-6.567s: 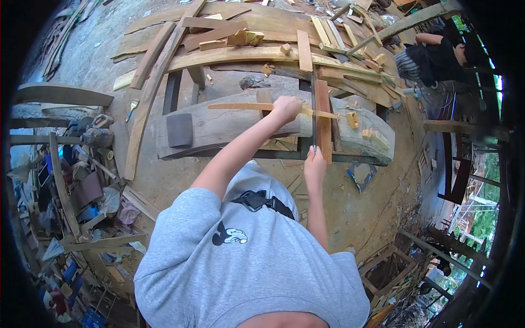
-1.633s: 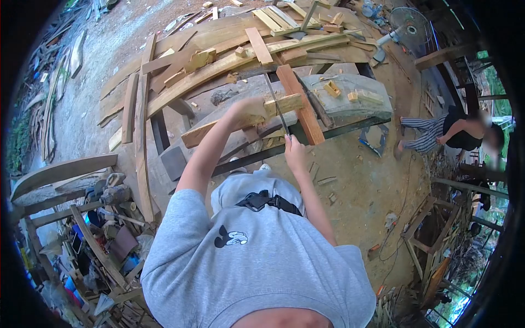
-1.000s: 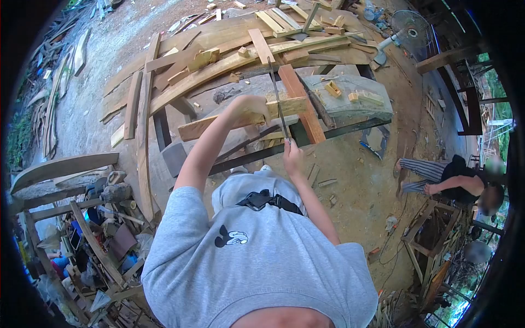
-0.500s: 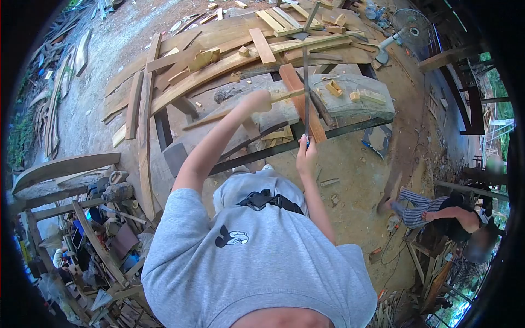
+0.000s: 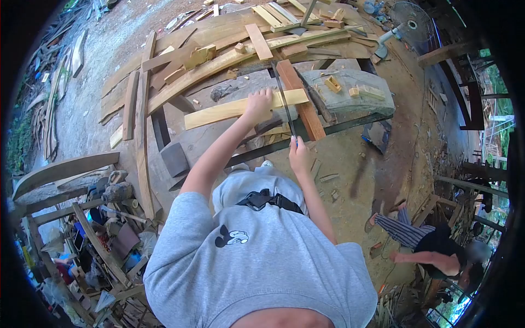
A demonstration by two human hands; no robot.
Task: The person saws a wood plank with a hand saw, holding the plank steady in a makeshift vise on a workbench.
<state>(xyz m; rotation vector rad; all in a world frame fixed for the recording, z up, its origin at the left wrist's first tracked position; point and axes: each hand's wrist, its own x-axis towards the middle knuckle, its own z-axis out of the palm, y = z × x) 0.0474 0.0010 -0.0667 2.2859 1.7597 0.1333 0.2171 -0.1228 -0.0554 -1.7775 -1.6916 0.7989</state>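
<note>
The left hand (image 5: 260, 103) lies over a pale board (image 5: 219, 112), fingers a little spread and fingertips toward its far edge, apparently to steady it; whether the thumb closes underneath I cannot tell. The right hand (image 5: 298, 153) is wrapped around the near end of a long tool (image 5: 284, 98), where a bit of blue shows. The tool's narrow, straight, dark strip crosses the board between the left hand and the board's right end; whether its edge is toothed is too small to tell. Gripping from the near end leaves the whole length beyond the fist free of the fingers.

The board is flat, yellowish and smooth-looking, its right end lying across a reddish squared timber (image 5: 299, 101), which probably serves as a prop. Both sit over the surface (image 5: 205, 141), a grey, weathered wooden slab with a curved outline. To the right are a rough dark stick (image 5: 317, 98), a notched yellow block (image 5: 332, 84) and pale squared offcuts (image 5: 372, 92).

Past the surface, long planks (image 5: 219, 63) lie heaped, some rough-edged. Another person in striped trousers (image 5: 407, 234) is well apart at right.
</note>
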